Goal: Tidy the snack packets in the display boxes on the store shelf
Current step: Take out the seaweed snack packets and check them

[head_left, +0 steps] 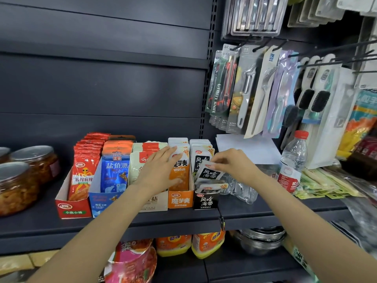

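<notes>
- While the right hand pinches a black packet between thumb and fingertips, that packet sits tilted above the near end of the black box, the rightmost of five display boxes on the shelf.
- The left hand lies spread, fingers straight, flat against the upright packets in the orange box, just left of the black box.
- Risk: the pinch holds only the packet's upper edge. A loose grip lets the packet drop past the box front, off the near shelf edge.
- Risk: several packets lie slumped and flat at the near end of the black box. Pushing the held packet down onto them is likely to crumple them or jam the row.
- Risk: the upright black packets at the far end lean freely. A knock from the right wrist could tip them forward.
- Risk: if the left hand lifts too early, the orange packets may fall toward the near side.
- Risk: a water bottle stands right of the black box, and clear plastic items lie between them. A wide sweep of the right arm could topple the bottle.
- Risk: the box walls are thin card. Sideways force could shift the black box off its neighbour.
</notes>
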Motion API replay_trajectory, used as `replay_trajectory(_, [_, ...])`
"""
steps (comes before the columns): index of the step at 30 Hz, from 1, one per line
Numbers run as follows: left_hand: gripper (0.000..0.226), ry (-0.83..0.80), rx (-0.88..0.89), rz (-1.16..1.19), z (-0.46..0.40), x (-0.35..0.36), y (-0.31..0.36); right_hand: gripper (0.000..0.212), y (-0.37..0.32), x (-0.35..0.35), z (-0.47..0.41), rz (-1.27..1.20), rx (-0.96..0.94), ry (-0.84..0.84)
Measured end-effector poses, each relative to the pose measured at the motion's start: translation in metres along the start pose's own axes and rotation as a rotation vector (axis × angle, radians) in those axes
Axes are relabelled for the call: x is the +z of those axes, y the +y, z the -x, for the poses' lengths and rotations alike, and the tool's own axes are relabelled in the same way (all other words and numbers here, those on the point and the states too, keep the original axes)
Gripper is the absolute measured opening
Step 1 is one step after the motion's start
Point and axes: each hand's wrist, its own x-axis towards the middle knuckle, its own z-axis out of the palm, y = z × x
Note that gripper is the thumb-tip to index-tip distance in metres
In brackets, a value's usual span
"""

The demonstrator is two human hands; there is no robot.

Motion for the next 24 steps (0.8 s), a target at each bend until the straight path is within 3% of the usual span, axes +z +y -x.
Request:
replay_trajectory(5, [0.079,-0.011,0.000,-0.006,-0.001,0.003,-0.001,0.013,-0.002,0.008,-0.005,0.014,0.009,-0.180])
replay_trajectory(12, [0.073,0.006,0.004,0.031,-0.003,0.001,-0.001,0.014,0.002,0.006,-0.008,-0.088,0.055,-0.220])
replay_trajectory(16, [0.068,0.038,0.014,0.055,-0.006,-0.001,-0.005,0.022,0.005,0.002,-0.011,-0.210,0.084,-0.090])
replay_trajectory(24, [0.071,0.022,0.010,0.021,-0.021,-0.008,-0.013,0.027,0.012,0.013,-0.042,0.064,0.051,0.186])
